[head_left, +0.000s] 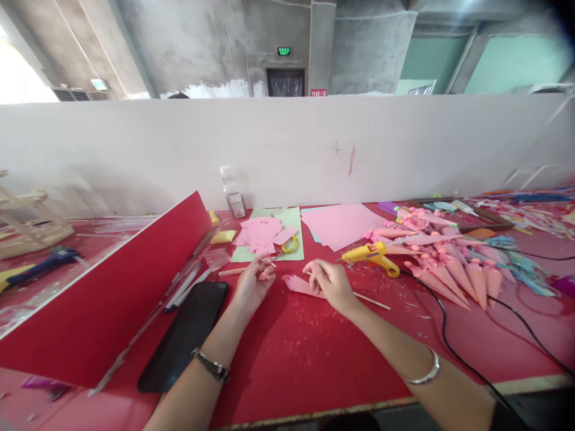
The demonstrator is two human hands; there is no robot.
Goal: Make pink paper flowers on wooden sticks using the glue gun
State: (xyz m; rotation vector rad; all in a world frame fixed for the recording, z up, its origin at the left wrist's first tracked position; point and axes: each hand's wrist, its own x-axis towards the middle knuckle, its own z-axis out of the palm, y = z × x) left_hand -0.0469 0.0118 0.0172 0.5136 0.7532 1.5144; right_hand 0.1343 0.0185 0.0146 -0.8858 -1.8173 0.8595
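Observation:
My left hand (254, 282) is closed, fingers curled, with a small pale tip showing at the fingertips; what it holds I cannot make out. Behind it lies a thin pinkish stick (231, 272). Across a short gap, my right hand (331, 284) has its fingers bent together in a pinch; anything in them is too small to tell. Under this hand a rolled pink paper piece (297, 284) rests on the red tabletop (287, 347). A pale wooden stick (374, 301) sticks out on the hand's other side. Yellow-handled scissors (290, 245) lie beyond my hands, beside cut pink paper pieces (258, 232).
A yellow glue gun (372, 256) with a black cord lies right, beside piled pink paper cones (453, 272). Pink sheets (339, 224) and a clear bottle (233, 194) stand at the back. Left are a black phone (184, 335) and an upright red board (121, 287).

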